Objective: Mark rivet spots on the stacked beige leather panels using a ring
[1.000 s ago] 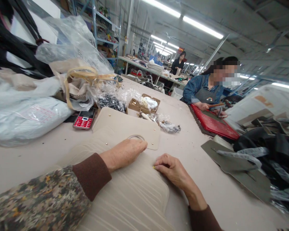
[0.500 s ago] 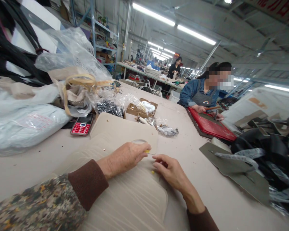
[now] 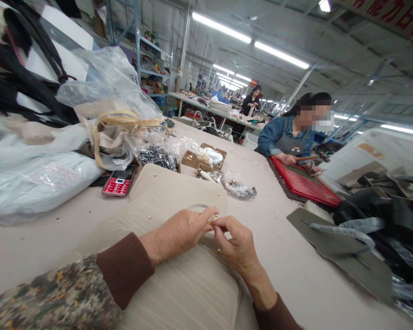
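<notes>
A beige panel (image 3: pixel 179 183) with small gold studs lies over a stack of similar wrinkled beige pieces (image 3: pixel 179 293). My left hand (image 3: pixel 184 229) is closed at the panel's lower right edge, thumb on top, fingers curled beneath it. My right hand (image 3: pixel 237 240) meets it there, thumb and forefinger pinched on a small gold piece (image 3: pixel 211 222) mostly covered by fingertips. A pale curved strip (image 3: pixel 198 207) shows just behind my left hand. Below my right fingers another small gold piece (image 3: pixel 219 250) rests on the stack.
Behind the panel are an open box of gold hardware (image 3: pixel 189 160) and plastic bags of parts (image 3: pixel 241 189). A red-keyed phone (image 3: pixel 117 182) and white bags (image 3: pixel 37 183) lie left. At right, a person (image 3: pixel 292 133) holds a hammer over a red board (image 3: pixel 316 195), near grey pieces (image 3: pixel 340 252).
My right hand has moved left and up to my left hand's fingertips, and its fingers have closed into a pinch. My left thumb has shifted slightly at the panel edge.
</notes>
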`<state>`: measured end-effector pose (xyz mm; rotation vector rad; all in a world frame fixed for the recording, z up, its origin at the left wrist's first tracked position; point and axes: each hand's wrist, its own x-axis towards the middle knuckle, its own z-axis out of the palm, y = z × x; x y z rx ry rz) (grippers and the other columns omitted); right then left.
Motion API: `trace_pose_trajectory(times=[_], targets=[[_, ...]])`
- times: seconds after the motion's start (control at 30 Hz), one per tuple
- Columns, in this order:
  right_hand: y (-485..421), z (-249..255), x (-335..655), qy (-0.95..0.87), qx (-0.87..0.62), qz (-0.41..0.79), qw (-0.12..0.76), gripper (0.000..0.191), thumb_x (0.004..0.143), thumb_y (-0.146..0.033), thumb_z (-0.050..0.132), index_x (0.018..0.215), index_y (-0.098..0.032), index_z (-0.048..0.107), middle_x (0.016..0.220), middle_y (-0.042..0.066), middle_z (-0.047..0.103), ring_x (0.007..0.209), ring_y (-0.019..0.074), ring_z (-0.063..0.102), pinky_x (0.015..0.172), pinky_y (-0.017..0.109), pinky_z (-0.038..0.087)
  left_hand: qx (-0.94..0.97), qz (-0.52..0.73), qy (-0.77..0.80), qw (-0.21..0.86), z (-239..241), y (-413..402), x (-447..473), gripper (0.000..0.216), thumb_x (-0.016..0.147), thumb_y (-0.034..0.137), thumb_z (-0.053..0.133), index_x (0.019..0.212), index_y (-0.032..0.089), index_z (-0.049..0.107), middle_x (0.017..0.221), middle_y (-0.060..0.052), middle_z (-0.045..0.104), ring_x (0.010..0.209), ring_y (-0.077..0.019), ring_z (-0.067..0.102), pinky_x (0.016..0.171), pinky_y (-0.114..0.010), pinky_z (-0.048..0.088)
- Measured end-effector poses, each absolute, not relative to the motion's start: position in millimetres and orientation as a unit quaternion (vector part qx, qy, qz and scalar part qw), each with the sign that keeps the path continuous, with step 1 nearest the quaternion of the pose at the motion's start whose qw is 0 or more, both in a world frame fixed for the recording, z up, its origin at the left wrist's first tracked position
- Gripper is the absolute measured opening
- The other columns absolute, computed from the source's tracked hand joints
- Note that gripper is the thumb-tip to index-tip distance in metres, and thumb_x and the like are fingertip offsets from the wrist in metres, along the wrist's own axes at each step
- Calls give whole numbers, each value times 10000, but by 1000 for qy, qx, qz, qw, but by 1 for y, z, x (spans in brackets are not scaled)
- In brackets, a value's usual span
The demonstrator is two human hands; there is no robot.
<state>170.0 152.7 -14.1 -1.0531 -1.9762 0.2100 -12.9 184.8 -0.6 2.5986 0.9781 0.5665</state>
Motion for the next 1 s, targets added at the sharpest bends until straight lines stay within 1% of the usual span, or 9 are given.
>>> trace_pose_trajectory(times=[0.23, 0.3, 0.37, 0.47, 0.53, 0.63, 0.77, 0.9, 1.0], targets=[[150, -19, 166, -753, -481, 53, 446, 172, 800, -114, 513, 753, -176, 667, 650, 4, 657, 548, 112, 584, 578, 225, 472, 890, 206, 363, 183, 4, 188, -10, 54, 959, 200, 492, 988, 208, 537, 848, -4, 681, 778, -178, 657, 653, -238, 427], [149, -18, 163, -725, -511, 99, 451, 158, 779, -146, 530, 733, -177, 678, 628, 0, 658, 536, 114, 583, 555, 223, 466, 887, 207, 370, 180, 5, 187, -8, 50, 952, 194, 497, 931, 206, 541, 803, 3, 669, 747, -173, 642, 637, -237, 414], [150, -18, 159, -661, -554, 207, 462, 132, 771, -200, 561, 712, -174, 676, 580, -7, 649, 499, 118, 578, 504, 219, 460, 888, 216, 365, 177, 5, 185, -7, 70, 944, 177, 490, 894, 200, 533, 788, 2, 657, 730, -166, 627, 635, -237, 411], [157, -18, 157, -522, -589, 379, 487, 159, 739, -308, 633, 663, -169, 644, 493, -24, 599, 428, 122, 553, 435, 227, 473, 893, 241, 344, 162, 5, 182, -4, 108, 956, 179, 444, 872, 194, 511, 816, -10, 642, 738, -153, 607, 658, -236, 423], [164, -20, 163, -451, -600, 422, 509, 212, 672, -359, 698, 624, -166, 626, 462, -36, 564, 404, 118, 532, 425, 244, 501, 892, 244, 356, 138, 4, 184, -4, 134, 979, 205, 406, 895, 194, 510, 838, -16, 640, 746, -152, 600, 671, -243, 430], [173, -26, 182, -403, -612, 399, 551, 272, 613, -398, 764, 654, -154, 650, 487, -30, 581, 435, 119, 551, 460, 261, 544, 885, 185, 420, 77, 1, 199, -6, 144, 986, 191, 392, 936, 185, 526, 842, -31, 641, 755, -174, 597, 681, -273, 442], [177, -35, 202, -401, -600, 359, 592, 320, 647, -449, 780, 730, -157, 676, 561, -18, 627, 520, 133, 602, 537, 272, 577, 897, 109, 428, 30, -9, 217, -12, 159, 932, 82, 420, 926, 159, 560, 927, -97, 651, 874, -230, 604, 753, -334, 458], [171, -40, 203, -434, -609, 368, 553, 338, 675, -475, 761, 726, -152, 673, 563, -10, 635, 507, 134, 609, 520, 263, 559, 903, 93, 417, 39, -17, 215, -14, 190, 909, 55, 415, 919, 161, 573, 866, -87, 655, 813, -234, 615, 685, -326, 459], [164, -38, 202, -463, -617, 413, 485, 320, 687, -447, 742, 711, -140, 657, 530, -9, 627, 433, 109, 573, 440, 217, 486, 911, 91, 400, 41, -17, 208, -16, 176, 920, 83, 421, 911, 171, 574, 838, -76, 651, 784, -233, 613, 674, -325, 455]])
